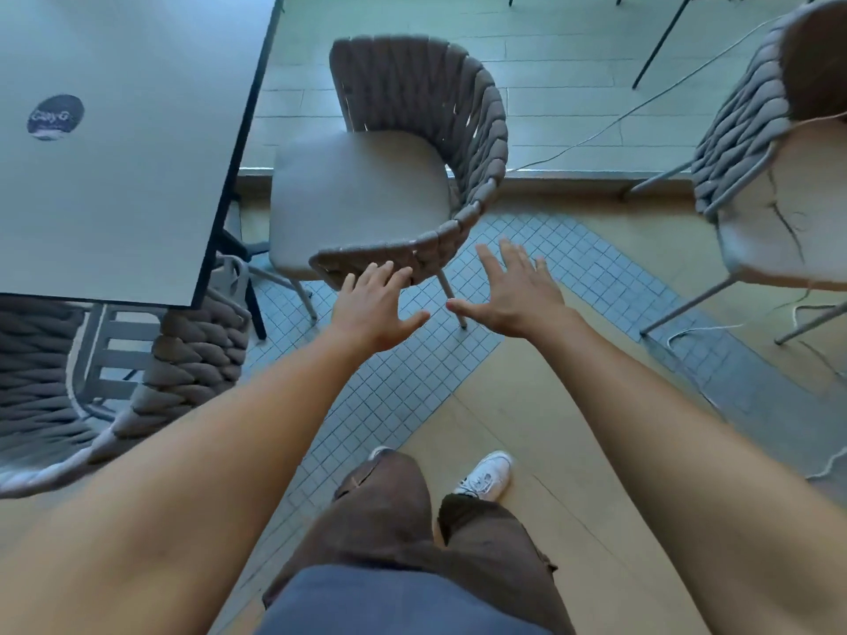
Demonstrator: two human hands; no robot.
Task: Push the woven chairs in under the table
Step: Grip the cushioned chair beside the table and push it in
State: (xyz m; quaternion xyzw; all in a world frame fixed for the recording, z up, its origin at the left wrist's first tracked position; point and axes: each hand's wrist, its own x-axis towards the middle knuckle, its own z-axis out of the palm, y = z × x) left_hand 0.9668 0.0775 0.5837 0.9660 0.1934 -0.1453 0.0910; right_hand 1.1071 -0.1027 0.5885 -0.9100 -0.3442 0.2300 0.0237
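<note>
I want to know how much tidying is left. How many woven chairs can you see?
3. One woven chair stands beside the table, near the left hand; one is tucked under the table's near corner; one stands far right. Others may be out of view.

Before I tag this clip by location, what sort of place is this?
Probably a café or restaurant terrace: a table bearing a round logo sticker, several matching woven chairs, and a tiled floor.
</note>
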